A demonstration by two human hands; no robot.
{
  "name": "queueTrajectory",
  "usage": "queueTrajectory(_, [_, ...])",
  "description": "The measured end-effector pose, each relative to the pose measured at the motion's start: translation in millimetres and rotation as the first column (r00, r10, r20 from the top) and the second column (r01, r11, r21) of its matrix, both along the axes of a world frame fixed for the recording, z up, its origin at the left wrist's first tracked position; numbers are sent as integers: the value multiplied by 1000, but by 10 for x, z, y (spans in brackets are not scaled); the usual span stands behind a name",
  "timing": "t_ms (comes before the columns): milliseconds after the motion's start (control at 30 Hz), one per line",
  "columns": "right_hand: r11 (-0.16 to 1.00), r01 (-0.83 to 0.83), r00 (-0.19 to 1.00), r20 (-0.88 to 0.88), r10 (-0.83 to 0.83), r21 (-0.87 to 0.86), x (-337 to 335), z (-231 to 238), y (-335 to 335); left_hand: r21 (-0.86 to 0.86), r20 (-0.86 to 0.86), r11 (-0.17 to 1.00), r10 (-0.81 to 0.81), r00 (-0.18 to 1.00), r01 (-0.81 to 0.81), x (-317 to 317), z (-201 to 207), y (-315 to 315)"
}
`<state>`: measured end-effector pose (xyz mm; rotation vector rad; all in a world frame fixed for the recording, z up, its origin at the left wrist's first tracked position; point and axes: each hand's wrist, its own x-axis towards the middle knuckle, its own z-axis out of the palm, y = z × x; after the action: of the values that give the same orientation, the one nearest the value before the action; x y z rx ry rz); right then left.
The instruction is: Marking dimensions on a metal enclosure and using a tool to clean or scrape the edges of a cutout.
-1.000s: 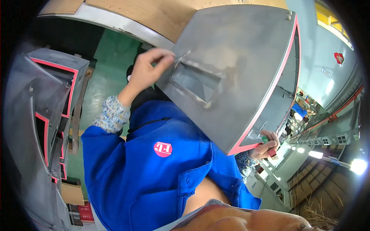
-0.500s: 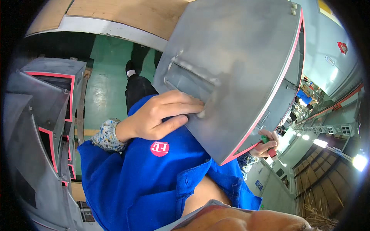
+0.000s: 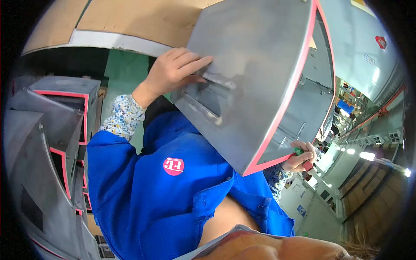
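Note:
A large grey metal box (image 3: 260,82) with a pink-red strip along its open edge stands tilted in front of me. On its near face is a rectangular cutout (image 3: 212,97) with whitish, smooth patches around it. My left hand (image 3: 173,69) lies at the upper left corner of this cutout, fingers stretched over the edge and thumb at the opening; it holds nothing. At the box's lower right edge my right hand (image 3: 299,157) is closed around a small red tool (image 3: 308,165) with a green part; its exact kind does not show.
More grey metal housings (image 3: 65,93) with pink-red edges are stacked at the left. A wooden-topped bench (image 3: 130,21) with a white edge lies beyond the box. Green floor (image 3: 125,71) shows between them. At the right is a pale wall (image 3: 355,82).
My left hand has moved up and away, from the cutout's lower right end to its upper left corner. The box has shifted and turned slightly, showing more of its inside. The right hand keeps its grip.

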<state>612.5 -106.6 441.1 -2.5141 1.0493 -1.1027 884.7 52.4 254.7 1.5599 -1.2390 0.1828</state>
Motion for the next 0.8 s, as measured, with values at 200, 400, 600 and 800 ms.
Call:
queueTrajectory(200, [1000, 28, 1000, -7, -28, -15, 29, -13, 14, -123, -53, 987, -114, 992, 107, 38, 165, -58])
queueTrajectory(400, [993, -35, 994, 103, 24, 111, 25, -34, 42, -240, -299, 969, -123, 946, 50, -111, 350, -136])
queueTrajectory(600, [964, -191, 971, 178, 158, 184, -14, -33, 12, -213, -795, 975, -131, 593, -70, -449, 510, -2])
queueTrajectory(800, [982, -180, 983, 31, 178, 53, -76, -15, -55, -280, -935, 954, -296, 193, 107, -807, 910, 255])
